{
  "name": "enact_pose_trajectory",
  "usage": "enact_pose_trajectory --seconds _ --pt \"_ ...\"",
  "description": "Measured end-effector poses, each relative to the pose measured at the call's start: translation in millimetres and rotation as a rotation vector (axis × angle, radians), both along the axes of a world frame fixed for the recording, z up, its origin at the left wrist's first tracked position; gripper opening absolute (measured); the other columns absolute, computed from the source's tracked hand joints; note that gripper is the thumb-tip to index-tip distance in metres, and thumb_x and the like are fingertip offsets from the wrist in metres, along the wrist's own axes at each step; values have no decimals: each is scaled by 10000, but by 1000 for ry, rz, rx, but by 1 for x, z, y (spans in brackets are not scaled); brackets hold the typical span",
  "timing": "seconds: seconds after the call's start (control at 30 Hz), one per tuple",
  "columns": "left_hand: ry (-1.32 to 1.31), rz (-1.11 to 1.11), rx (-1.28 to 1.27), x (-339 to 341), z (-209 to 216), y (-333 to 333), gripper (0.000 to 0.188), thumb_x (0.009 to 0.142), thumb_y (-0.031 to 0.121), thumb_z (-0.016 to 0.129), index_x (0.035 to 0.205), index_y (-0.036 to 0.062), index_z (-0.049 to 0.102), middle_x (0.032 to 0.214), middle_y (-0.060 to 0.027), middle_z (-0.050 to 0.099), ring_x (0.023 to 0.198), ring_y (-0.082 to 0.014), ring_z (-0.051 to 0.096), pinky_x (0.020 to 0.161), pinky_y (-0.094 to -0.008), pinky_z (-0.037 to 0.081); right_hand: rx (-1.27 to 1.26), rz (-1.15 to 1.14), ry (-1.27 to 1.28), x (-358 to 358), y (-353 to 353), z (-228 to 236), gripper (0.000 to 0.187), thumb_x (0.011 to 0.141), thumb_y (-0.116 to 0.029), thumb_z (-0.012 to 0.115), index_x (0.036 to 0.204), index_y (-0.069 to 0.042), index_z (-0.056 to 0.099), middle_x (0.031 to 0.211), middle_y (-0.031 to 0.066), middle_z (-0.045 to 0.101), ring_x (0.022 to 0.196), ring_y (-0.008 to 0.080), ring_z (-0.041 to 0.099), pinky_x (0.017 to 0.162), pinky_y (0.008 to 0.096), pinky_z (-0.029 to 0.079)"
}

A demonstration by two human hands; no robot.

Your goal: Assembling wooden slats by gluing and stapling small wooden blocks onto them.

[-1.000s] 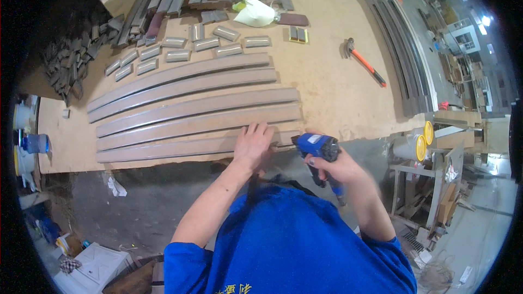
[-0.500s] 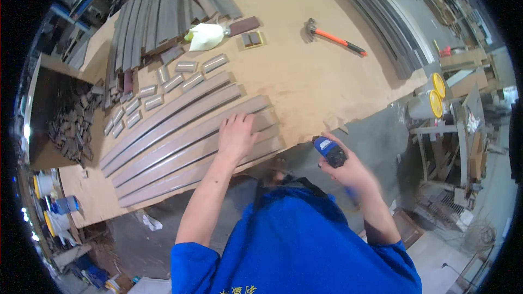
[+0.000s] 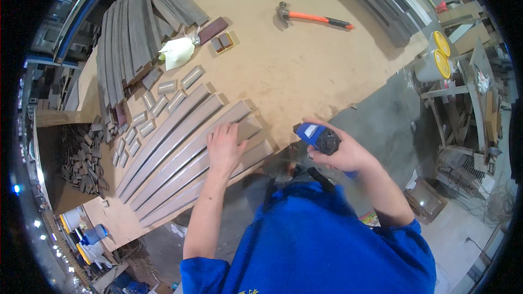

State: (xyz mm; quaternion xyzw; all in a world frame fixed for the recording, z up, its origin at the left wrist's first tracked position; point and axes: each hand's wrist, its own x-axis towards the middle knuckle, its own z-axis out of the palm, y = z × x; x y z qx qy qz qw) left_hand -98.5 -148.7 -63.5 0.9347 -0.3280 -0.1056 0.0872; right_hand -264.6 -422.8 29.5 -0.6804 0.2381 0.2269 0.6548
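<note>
My left hand (image 3: 223, 149) lies over the upper ends of several curved, glossy brownish-grey wooden slats (image 3: 180, 149), fanned out along the near edge of the table. Its fingers are stretched out and touch the slats, with the thumb apart. Off the table's near edge, my right hand (image 3: 351, 155) is closed around a blue-and-black power tool (image 3: 321, 137). The tool's front end points toward the table; its grip is mostly hidden by my hand, and its exact kind is unclear. Short glossy wooden blocks (image 3: 175, 100) lie just beyond the slats.
A claw hammer (image 3: 316, 17) with an orange-and-black handle lies on the wooden table (image 3: 256, 60). Long grey strips (image 3: 122, 49) are stacked far left, near a white-green bag (image 3: 177, 53). A box (image 3: 46, 158) of small pieces stands left; yellow-lidded buckets (image 3: 433, 66) stand right.
The view has turned, so the table and its things appear shifted left and tilted. My left hand stays on the slats. The power tool, still in my right hand, appears slightly closer to them.
</note>
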Motion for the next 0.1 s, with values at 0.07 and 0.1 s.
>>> enact_pose_trajectory --seconds 0.07,0.1 --pt "21 10 12 1 0 3 556 774 287 835 1264 82 668 1244 -113 650 1235 -291 564 992 -443 424 36 11 25 18 3 8 776 846 -162 776 1549 -214 454 1085 59 705 928 157 676 851 298 550" --pt "34 12 14 1 -1 4 565 774 290 835 1273 87 665 1256 -118 649 1247 -294 559 993 -441 423 69 17 51 26 4 11 808 846 -94 749 1576 -210 424 1024 3 681 835 111 651 755 259 562"
